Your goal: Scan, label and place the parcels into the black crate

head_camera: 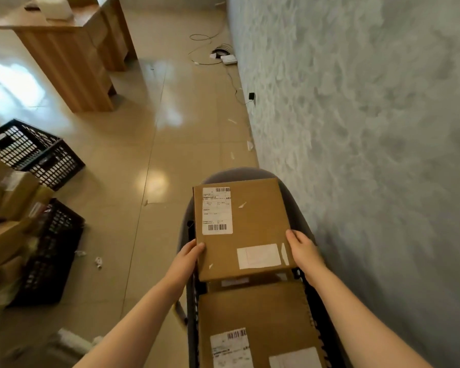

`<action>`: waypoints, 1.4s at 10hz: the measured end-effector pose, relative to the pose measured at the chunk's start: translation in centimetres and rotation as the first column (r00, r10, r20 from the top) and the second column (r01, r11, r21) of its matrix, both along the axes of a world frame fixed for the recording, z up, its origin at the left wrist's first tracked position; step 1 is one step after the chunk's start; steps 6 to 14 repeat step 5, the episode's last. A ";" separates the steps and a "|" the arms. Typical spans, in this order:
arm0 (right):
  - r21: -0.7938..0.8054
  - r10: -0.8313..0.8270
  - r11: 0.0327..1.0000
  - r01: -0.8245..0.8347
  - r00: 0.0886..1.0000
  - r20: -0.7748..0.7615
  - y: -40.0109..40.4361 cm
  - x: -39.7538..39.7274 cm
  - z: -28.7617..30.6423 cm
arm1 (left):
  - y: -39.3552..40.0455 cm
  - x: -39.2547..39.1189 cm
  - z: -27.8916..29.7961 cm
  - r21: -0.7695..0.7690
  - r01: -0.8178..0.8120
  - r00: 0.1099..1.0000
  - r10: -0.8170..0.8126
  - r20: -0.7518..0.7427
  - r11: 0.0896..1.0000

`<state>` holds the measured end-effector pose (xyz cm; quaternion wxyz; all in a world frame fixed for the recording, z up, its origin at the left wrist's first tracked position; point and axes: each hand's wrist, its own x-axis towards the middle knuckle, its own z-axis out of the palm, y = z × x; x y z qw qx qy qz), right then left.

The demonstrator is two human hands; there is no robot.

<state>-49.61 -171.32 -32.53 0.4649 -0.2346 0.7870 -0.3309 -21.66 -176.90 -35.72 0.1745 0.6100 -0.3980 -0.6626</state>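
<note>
I hold a flat brown cardboard parcel (252, 221) between both hands, above a black crate (193, 309) that sits on a grey chair (231, 173). The parcel carries a white barcode label at its upper left and a blank white label at its lower right. My left hand (190, 252) grips its left edge, thumb on top. My right hand (304, 249) grips its right edge. Lower in the crate lies another brown parcel (258, 314) with two labels.
Left of me stand two more black crates: an empty one (35, 152) and one (55, 251) beside a pile of cardboard boxes (8, 197). A wooden desk (69, 57) stands farther back. A grey wall (369, 115) runs along the right. Cables and paper scraps lie on the tiled floor.
</note>
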 end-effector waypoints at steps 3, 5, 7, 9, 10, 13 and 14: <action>0.044 0.031 0.999 -0.030 0.999 -0.022 0.1 -0.8 -2.6 | 0.7 -0.8 -2.4 0.053 -0.001 1.000 0.001 0.010 0.999; 0.073 0.072 0.996 -0.058 0.975 -0.212 1.4 0.0 -1.0 | 1.0 0.1 -2.9 -0.021 0.037 0.997 -0.036 0.067 0.999; 0.073 0.072 0.996 -0.058 0.975 -0.212 1.4 0.0 -1.0 | 1.0 0.1 -2.9 -0.021 0.037 0.997 -0.036 0.067 0.999; 0.073 0.072 0.996 -0.058 0.975 -0.212 1.4 0.0 -1.0 | 1.0 0.1 -2.9 -0.021 0.037 0.997 -0.036 0.067 0.999; 0.073 0.072 0.996 -0.058 0.975 -0.212 1.4 0.0 -1.0 | 1.0 0.1 -2.9 -0.021 0.037 0.997 -0.036 0.067 0.999; 0.073 0.072 0.996 -0.058 0.975 -0.212 1.4 0.0 -1.0 | 1.0 0.1 -2.9 -0.021 0.037 0.997 -0.036 0.067 0.999; 0.073 0.072 0.996 -0.058 0.975 -0.212 1.4 0.0 -1.0 | 1.0 0.1 -2.9 -0.021 0.037 0.997 -0.036 0.067 0.999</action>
